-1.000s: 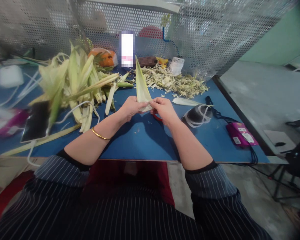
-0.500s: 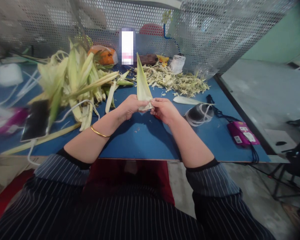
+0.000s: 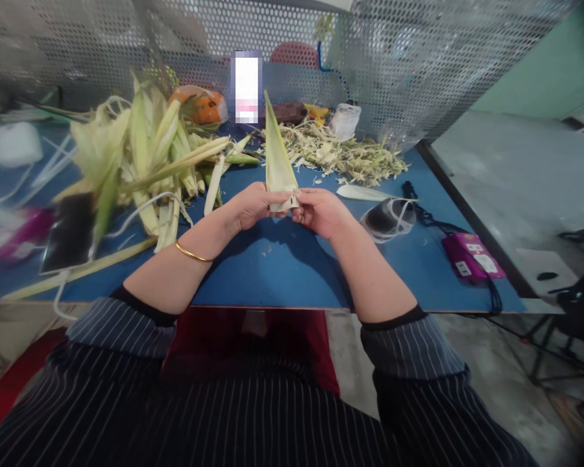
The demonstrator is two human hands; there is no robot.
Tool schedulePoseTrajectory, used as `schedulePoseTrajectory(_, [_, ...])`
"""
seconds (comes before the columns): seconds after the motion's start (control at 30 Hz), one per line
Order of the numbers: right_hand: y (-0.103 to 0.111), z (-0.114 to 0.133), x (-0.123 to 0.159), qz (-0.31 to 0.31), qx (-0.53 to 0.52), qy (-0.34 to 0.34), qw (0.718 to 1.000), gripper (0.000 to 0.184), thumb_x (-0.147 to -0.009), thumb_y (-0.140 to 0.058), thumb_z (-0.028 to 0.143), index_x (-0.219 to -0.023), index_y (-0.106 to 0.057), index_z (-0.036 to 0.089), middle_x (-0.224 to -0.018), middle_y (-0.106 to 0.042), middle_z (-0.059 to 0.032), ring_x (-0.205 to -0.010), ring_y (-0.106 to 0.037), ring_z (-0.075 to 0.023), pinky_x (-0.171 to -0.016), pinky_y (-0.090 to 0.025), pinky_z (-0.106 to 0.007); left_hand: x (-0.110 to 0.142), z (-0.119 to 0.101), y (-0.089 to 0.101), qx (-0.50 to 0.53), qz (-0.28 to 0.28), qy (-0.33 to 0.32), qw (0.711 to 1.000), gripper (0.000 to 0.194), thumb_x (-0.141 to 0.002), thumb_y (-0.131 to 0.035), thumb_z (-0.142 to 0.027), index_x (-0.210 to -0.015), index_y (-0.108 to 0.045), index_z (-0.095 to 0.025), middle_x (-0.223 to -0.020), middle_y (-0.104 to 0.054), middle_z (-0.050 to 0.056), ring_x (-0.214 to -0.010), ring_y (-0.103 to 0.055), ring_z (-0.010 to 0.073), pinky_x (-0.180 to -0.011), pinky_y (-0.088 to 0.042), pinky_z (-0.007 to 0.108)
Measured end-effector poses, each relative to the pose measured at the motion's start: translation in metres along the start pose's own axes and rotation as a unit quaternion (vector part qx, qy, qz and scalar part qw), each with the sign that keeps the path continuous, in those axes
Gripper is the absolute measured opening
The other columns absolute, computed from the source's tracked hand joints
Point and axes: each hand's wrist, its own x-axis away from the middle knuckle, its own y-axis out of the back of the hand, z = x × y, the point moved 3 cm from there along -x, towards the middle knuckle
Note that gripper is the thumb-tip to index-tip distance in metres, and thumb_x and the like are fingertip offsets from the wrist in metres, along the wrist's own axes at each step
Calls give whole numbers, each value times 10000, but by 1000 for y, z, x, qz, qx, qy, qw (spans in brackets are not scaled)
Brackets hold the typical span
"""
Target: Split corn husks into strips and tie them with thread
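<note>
A pale green corn husk [image 3: 278, 162] stands point-up between my hands over the blue table [image 3: 292, 266]. Its broad lower end is pinched on the left side by my left hand [image 3: 259, 206], thumb on the near face. On the other side my right hand [image 3: 317, 211] grips the same lower edge, with thumb and fingers closed. A small dark slit shows in the husk beside the right thumb. To the left lies a heap of green and yellowish corn husks [image 3: 146, 139]. Beyond my right hand is a pile of shredded husk [image 3: 355, 155].
A single pale husk [image 3: 363, 193] lies right of my hands, near a dark roll wrapped in white string [image 3: 389, 217]. Farther right sits a purple power strip [image 3: 473, 255] with a black cord. A dark phone [image 3: 68, 233] with a white cable rests at left. A perforated metal screen [image 3: 282, 32] stands behind.
The husk and both hands stay nearly in place. Around the lower edge the fingers have shifted slightly, and a dark slit now shows there. The view has moved a little.
</note>
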Motion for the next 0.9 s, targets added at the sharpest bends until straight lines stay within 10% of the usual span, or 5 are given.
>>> schedulePoseTrajectory(0.53, [-1,2,4,34,-30,-26,999,104,-870,-580,116,-796,-652,112,-611,-637,-13,-476,-508,-60,-535,-517,-183,-4,4,7,32,70,30,997,116,-765,-770,-185,-843,-745,-103,-753,-716,85,-640,-645,129,-661,-543,256])
schedulePoseTrajectory(0.9, [0,4,3,-15,43,44,998,131,-727,-739,222,-724,-637,138,-571,-593,5,-496,-524,-81,-522,-488,-203,-5,2,8,2,10,21,1000,253,-688,-796,-205,-913,-748,-102,-836,-748,89,-688,-674,147,-632,-548,243])
